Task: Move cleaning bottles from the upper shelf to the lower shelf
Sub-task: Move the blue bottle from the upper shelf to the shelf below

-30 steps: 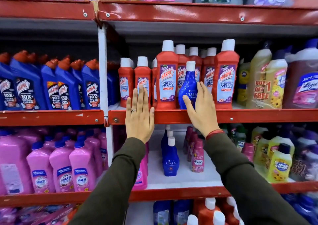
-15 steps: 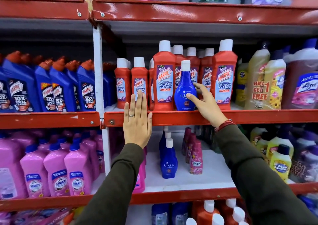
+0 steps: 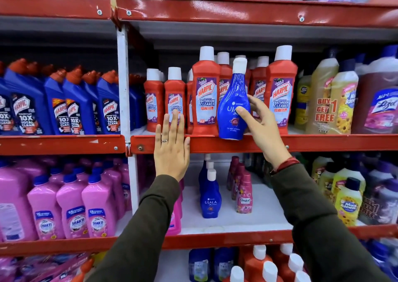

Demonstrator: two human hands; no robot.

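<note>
A: What do the 2 hands do, starting with what is nearest?

B: The left hand (image 3: pixel 171 150) lies flat, fingers together, on the red edge of the upper shelf (image 3: pixel 323 142). It holds nothing. The right hand (image 3: pixel 259 123) grips the blue bottle (image 3: pixel 231 109), thumb on the front and fingers behind. The bottle is tilted, its base at the front lip of that shelf, before the red bottles (image 3: pixel 205 92).

A: How to do this step well?

B: I think the grip should be firm at the wide body, and the bottle should come clear of the lip before going down. On the lower shelf (image 3: pixel 254 212), free space is beside 1 more blue bottle (image 3: pixel 210 197). The pink bottle (image 3: pixel 244 195) stands near, so it should be set down upright and gently.
</note>
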